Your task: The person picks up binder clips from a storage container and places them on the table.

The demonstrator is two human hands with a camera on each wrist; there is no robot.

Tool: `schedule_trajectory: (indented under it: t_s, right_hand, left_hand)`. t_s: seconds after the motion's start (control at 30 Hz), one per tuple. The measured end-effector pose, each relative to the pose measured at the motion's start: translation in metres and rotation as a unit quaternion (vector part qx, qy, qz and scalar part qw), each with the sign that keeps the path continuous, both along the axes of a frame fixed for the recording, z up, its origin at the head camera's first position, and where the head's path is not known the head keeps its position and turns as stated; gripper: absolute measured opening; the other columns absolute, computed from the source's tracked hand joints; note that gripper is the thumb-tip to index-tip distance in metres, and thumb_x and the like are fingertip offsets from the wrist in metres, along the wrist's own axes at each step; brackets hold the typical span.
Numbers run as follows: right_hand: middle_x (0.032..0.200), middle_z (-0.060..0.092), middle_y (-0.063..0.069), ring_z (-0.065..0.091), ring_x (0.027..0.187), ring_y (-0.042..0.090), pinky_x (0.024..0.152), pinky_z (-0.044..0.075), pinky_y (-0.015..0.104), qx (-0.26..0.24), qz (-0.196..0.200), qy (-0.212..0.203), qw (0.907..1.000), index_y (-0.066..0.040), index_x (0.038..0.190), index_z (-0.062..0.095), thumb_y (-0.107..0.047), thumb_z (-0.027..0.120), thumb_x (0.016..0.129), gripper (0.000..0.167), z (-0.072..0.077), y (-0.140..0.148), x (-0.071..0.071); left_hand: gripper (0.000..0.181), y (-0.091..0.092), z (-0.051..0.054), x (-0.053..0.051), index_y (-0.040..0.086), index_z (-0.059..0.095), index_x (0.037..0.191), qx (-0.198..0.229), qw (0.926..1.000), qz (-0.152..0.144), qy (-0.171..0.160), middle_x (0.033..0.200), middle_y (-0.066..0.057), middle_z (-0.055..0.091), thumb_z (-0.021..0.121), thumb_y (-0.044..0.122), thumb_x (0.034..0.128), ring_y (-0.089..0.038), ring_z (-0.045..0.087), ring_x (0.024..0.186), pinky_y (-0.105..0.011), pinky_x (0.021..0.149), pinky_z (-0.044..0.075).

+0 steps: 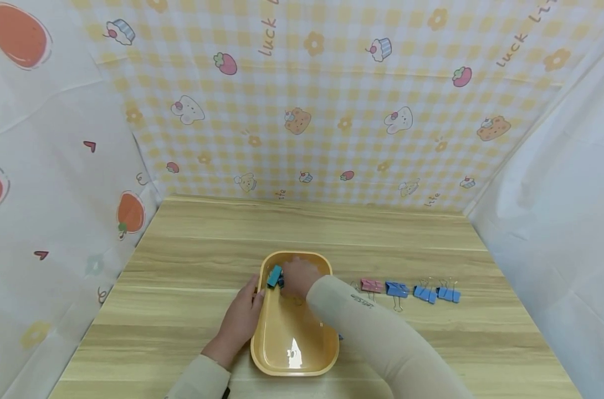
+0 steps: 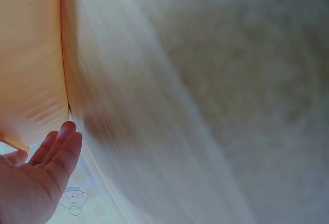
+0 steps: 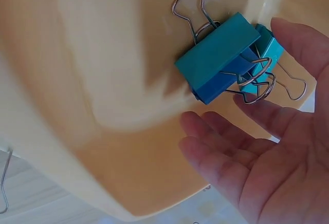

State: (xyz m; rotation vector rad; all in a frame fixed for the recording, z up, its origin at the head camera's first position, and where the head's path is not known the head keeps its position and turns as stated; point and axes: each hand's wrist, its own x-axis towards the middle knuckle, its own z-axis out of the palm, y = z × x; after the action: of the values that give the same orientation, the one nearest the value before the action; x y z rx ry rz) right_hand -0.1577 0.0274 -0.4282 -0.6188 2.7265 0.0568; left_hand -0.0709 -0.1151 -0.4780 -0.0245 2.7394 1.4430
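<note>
The yellow-orange tray [image 1: 294,372] stands on the wood-grain surface. My left hand [image 1: 240,321] rests along its left side, thumb near the rim; in the left wrist view its fingers [image 2: 60,152] are nearly straight beside the outer wall. Inside the tray's far end is my right hand [image 1: 301,277], beside a teal binder clip [image 1: 274,276]. The right wrist view shows one teal clip [image 3: 218,41] over a blue one [image 3: 211,89]. Another teal clip [image 3: 275,54] lies between the spread thumb and index finger of my right hand [image 3: 277,157]; whether they press it is unclear.
To the right of the tray, a pink clip [image 1: 370,285] and several blue clips [image 1: 397,289] lie in a row. A bit of blue [image 1: 340,337] shows by the tray's right wall, partly hidden by the right sleeve. Patterned cloth [image 1: 322,149] hangs behind the surface.
</note>
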Motion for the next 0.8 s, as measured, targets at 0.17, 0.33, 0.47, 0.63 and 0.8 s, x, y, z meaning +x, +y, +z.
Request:
schedule_trajectory:
  t_s: [0.17,0.33,0.47,0.63,0.8]
  right_hand:
    - [0.103,0.061,0.005,0.054,0.085,0.015,0.072,0.054,0.031,0.008,-0.003,-0.003,1.0000,-0.010,0.116,0.066,-0.033,0.074,0.083,0.041,0.0020,-0.0020,-0.0002]
    - [0.096,0.059,0.004,0.051,0.078,0.014,0.065,0.051,0.029,0.013,-0.023,-0.010,0.9996,-0.011,0.102,0.070,-0.032,0.074,0.082,0.030,0.0009,-0.0036,-0.0018]
    - [0.077,0.061,0.001,0.053,0.064,0.012,0.053,0.049,0.025,0.005,-0.042,-0.024,0.9988,-0.012,0.081,0.068,-0.030,0.074,0.081,0.019,-0.0007,-0.0039,-0.0021]
    - [0.062,0.058,-0.003,0.053,0.052,0.010,0.046,0.046,0.023,-0.011,-0.060,-0.041,0.9973,-0.014,0.069,0.062,-0.032,0.074,0.081,0.026,-0.0036,-0.0044,-0.0016]
    - [0.063,0.059,-0.002,0.054,0.053,0.011,0.049,0.047,0.025,-0.001,-0.062,-0.046,0.9970,-0.013,0.070,0.063,-0.037,0.074,0.082,0.029,-0.0048,-0.0066,-0.0007]
  left_hand:
    - [0.051,0.0004,0.0019,0.0003,-0.002,0.031,0.149,-0.002,1.0000,-0.002,0.000,0.138,-0.023,0.048,0.043,0.020,0.1040,-0.031,0.057,0.112,-0.051,0.098,0.044]
    - [0.051,0.0007,0.0041,0.0007,-0.003,0.031,0.148,-0.001,1.0000,-0.001,-0.003,0.138,-0.024,0.048,0.043,0.019,0.1037,-0.032,0.057,0.113,-0.052,0.099,0.043]
    - [0.051,0.0010,0.0044,0.0005,-0.003,0.031,0.148,0.000,1.0000,-0.001,-0.006,0.137,-0.023,0.049,0.043,0.019,0.1038,-0.030,0.058,0.109,-0.050,0.097,0.045]
    - [0.051,0.0011,0.0044,0.0006,-0.003,0.030,0.149,0.006,1.0000,-0.001,-0.008,0.135,-0.023,0.050,0.043,0.018,0.1039,-0.028,0.059,0.106,-0.049,0.095,0.046]
    - [0.051,0.0012,0.0052,0.0011,-0.003,0.030,0.149,0.008,0.9999,-0.001,-0.006,0.135,-0.024,0.050,0.043,0.018,0.1038,-0.030,0.059,0.109,-0.050,0.096,0.046]
